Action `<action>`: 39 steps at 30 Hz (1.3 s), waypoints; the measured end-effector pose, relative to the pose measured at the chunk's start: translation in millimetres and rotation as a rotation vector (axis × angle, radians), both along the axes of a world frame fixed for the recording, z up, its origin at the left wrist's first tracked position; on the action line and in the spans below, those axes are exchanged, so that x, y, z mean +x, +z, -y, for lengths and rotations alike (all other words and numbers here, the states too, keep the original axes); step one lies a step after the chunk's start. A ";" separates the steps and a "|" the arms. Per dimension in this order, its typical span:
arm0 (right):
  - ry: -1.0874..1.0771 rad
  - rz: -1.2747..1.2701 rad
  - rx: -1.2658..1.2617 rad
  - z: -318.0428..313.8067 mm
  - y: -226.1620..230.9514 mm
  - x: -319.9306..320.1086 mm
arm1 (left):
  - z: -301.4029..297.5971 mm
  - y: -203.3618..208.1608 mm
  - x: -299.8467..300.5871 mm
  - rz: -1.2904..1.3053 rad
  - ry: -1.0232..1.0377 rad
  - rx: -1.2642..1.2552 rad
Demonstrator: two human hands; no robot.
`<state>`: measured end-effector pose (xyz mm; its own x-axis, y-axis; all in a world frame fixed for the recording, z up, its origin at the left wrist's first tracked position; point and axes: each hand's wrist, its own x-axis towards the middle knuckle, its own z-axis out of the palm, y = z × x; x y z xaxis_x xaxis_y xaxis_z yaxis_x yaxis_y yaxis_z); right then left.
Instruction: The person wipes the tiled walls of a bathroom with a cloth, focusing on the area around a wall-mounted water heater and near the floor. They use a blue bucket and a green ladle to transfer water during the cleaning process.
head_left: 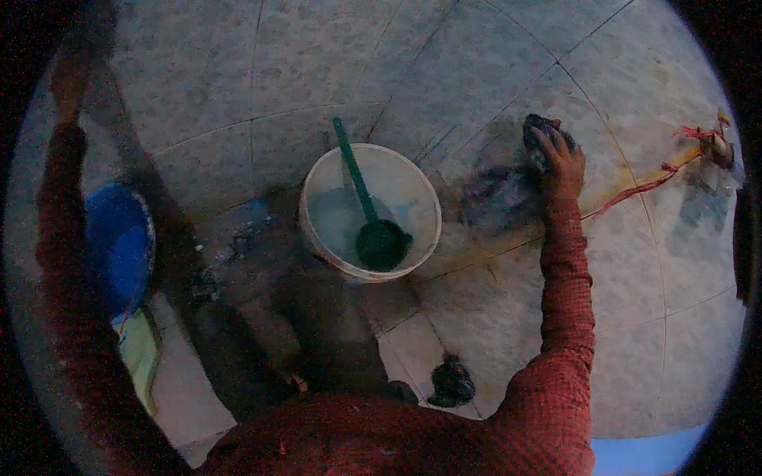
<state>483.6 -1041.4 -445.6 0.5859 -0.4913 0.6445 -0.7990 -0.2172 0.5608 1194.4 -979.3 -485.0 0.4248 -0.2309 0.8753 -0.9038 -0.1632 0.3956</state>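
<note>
My right hand (565, 166) reaches forward at the right, its fingers bent over a dark crumpled bundle (541, 131) against the tiled surface. Whether the bundle is cloth or plastic I cannot make out. A dark, wet-looking smear (500, 194) lies beside it. At the far upper left my left hand (70, 89) stretches out in shadow; its fingers are too dim to read. Between my arms stands a whitish bucket (309, 230) with cloudy liquid in it. A green long-handled dipper (359, 174) leans inside, its handle end above the far rim.
A blue basin (131, 246) sits by my left forearm, with a pale green object (141, 349) below it. Near my body lies a small black crumpled bundle (452, 382). A red cord (635, 190) runs along the tiles at the right. Large tiles (317, 63) stretch ahead.
</note>
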 end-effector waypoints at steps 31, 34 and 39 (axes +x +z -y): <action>0.112 0.089 0.058 -20.9 -10.5 2.3 | -36.2 -375.7 -330.1 -1.561 -1.016 0.504; 0.098 0.078 0.075 -25.9 -6.7 18.8 | -38.7 -370.0 -330.8 -1.515 -0.945 0.449; 0.075 0.085 0.075 -10.9 -21.2 -0.8 | -30.7 -348.2 -339.4 -1.347 -0.762 0.370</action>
